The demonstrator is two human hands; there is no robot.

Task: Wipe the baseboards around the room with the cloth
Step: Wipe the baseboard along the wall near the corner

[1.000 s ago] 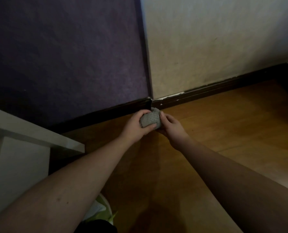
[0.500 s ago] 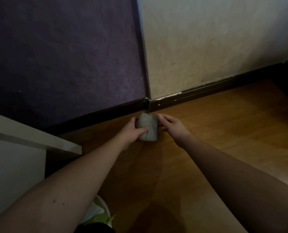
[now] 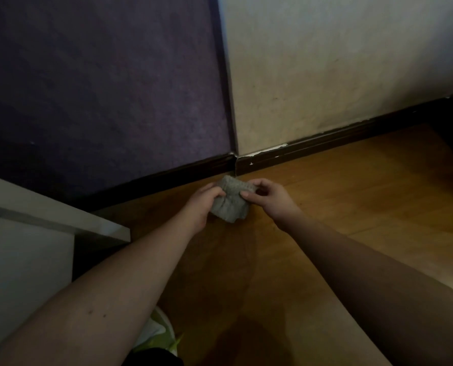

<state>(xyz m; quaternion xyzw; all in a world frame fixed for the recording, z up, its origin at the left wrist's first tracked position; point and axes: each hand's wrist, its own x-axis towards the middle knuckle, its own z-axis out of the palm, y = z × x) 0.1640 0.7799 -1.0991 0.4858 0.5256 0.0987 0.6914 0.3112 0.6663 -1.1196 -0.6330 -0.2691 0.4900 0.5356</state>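
Note:
A small grey knitted cloth (image 3: 232,200) hangs between my two hands, just in front of the room's corner and above the wooden floor. My left hand (image 3: 202,204) grips its left side with curled fingers. My right hand (image 3: 271,198) pinches its upper right edge between thumb and fingers. The dark brown baseboard (image 3: 325,141) runs along the foot of the cream wall to the right, and another stretch of baseboard (image 3: 167,175) runs under the purple wall to the left. They meet at the corner just behind the cloth, where chipped white paint shows.
A white furniture piece (image 3: 48,223) juts out at the left, close to the purple wall. A green and white shoe (image 3: 156,336) shows at the bottom edge. The wooden floor (image 3: 352,207) spreads out to the right.
Both hands drew the cloth back from the corner baseboard toward me. The bunched cloth has opened out, and my right hand has taken hold of its upper edge.

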